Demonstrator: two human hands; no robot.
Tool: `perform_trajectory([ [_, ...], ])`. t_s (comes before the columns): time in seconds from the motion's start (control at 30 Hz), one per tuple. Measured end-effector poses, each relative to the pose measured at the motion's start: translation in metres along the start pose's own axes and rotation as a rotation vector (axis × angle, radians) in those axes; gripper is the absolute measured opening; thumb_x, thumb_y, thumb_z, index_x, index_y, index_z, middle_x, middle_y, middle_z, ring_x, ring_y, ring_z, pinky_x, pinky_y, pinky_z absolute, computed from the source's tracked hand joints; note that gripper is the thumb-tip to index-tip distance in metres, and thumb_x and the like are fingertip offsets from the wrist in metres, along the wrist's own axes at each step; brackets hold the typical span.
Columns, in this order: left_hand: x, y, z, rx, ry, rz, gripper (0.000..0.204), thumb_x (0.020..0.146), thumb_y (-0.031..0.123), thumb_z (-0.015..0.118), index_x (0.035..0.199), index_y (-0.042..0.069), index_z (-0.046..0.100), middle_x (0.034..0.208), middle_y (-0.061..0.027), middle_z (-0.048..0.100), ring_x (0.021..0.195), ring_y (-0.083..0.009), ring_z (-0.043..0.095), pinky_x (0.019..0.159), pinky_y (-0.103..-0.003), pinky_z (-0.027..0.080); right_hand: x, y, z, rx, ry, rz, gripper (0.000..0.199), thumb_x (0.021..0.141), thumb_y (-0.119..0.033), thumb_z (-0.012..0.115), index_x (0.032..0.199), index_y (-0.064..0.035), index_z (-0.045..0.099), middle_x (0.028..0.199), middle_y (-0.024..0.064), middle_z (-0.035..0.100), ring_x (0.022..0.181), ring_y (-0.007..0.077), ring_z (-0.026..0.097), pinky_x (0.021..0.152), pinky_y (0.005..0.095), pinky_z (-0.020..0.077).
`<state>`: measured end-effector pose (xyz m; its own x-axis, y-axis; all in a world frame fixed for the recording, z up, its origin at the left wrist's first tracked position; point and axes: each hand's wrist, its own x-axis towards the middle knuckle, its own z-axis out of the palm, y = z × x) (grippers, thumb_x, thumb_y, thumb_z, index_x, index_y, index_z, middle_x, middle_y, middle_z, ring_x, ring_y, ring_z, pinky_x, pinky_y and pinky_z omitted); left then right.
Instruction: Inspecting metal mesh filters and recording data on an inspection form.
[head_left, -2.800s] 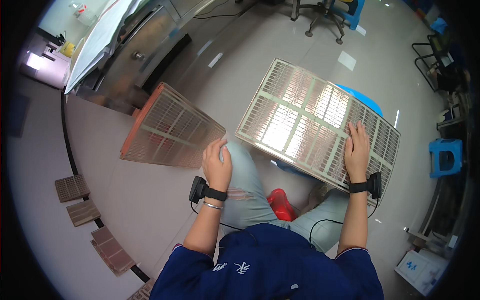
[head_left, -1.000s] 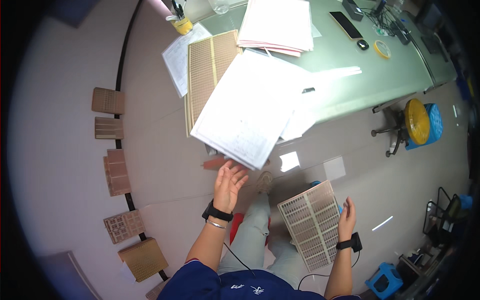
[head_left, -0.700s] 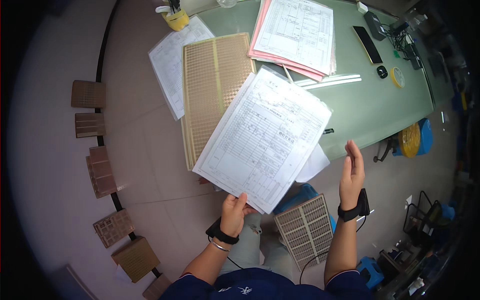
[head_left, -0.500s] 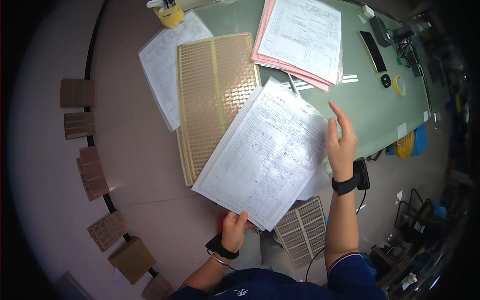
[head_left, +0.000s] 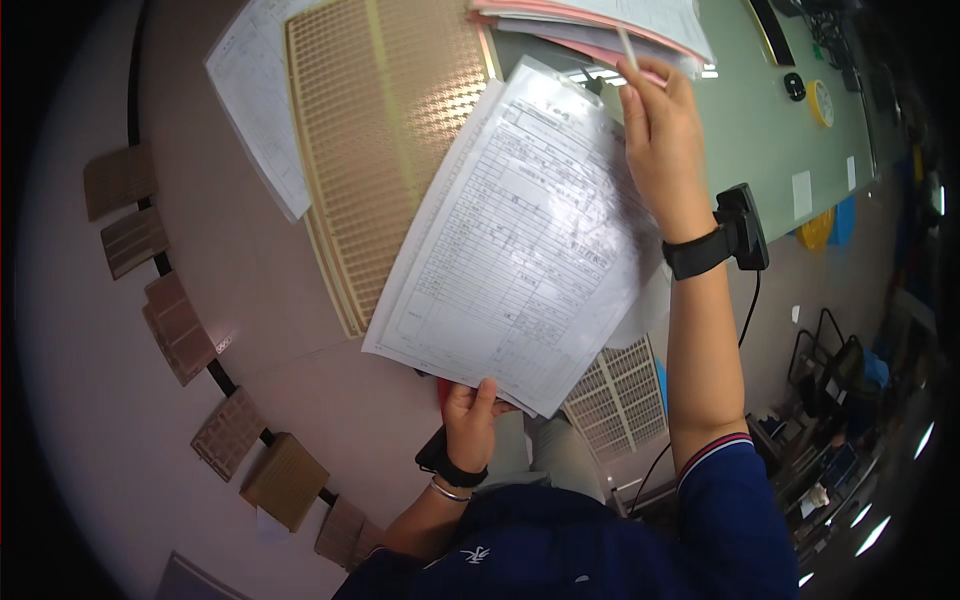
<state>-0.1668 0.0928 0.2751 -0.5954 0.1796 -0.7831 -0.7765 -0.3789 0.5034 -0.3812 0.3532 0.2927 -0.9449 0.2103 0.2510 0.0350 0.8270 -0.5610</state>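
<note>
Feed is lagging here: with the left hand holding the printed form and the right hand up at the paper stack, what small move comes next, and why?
Probably draw the thin white pen clear. The right hand pinches it at the edge of the pink-and-white paper stack, while the left hand grips the white printed form sheet by its lower edge, face up and apparently ready for writing.

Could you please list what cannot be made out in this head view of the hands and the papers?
- Left hand: its fingers are hidden under the printed form it holds.
- Gridded tray: right part covered by the form, top cut by the picture's edge.
- Right hand: whether it holds the thin white stick cannot be told.
- White grid panel: mostly behind the form and arm.
</note>
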Motion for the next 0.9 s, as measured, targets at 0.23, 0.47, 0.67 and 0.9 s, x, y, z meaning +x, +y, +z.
perform_trajectory([
  [0.23,-0.003,-0.008,0.001,-0.07,-0.004,0.118,0.028,0.095,0.015,0.042,0.12,0.001,0.041,0.108,-0.0112,0.056,0.091,-0.0178,0.059,0.075,-0.032,0.053,-0.026,0.013,-0.075,0.43,0.675,-0.091,0.027,0.086,0.003,0.053,0.113,0.0008,0.055,0.11,0.0131,0.05,0.094,0.0181,0.056,0.081,0.0258,0.0474],
  [0.47,-0.005,-0.06,-0.017,0.035,-0.101,0.197,0.038,0.097,0.032,0.033,0.12,0.002,0.04,0.109,-0.0134,0.054,0.093,-0.02,0.058,0.077,-0.031,0.051,-0.173,0.075,-0.18,0.615,0.957,0.158,0.042,0.09,-0.004,0.048,0.129,0.0004,0.031,0.108,0.0119,0.049,0.084,0.0183,0.054,0.072,0.0301,0.0484],
  [0.67,0.006,-0.148,-0.045,0.458,-0.013,-0.11,0.025,0.094,0.021,0.046,0.112,0.005,0.05,0.108,-0.0107,0.057,0.09,-0.0142,0.057,0.077,-0.026,0.048,-0.366,0.128,-0.165,1.11,0.773,0.896,0.041,0.093,-0.011,0.046,0.128,0.0082,0.036,0.086,0.0043,0.045,0.056,0.0043,0.031,0.046,0.0164,0.0321],
  [0.9,0.073,-0.259,-0.072,0.786,-0.052,0.168,0.027,0.094,0.021,0.047,0.114,0.003,0.049,0.109,-0.0094,0.055,0.096,-0.0136,0.055,0.083,-0.025,0.045,-0.538,0.16,-0.093,1.695,0.786,1.076,0.033,0.095,-0.02,0.04,0.117,0.0052,0.043,0.082,0.0068,0.045,0.057,0.007,0.038,0.042,0.0152,0.0368],
])
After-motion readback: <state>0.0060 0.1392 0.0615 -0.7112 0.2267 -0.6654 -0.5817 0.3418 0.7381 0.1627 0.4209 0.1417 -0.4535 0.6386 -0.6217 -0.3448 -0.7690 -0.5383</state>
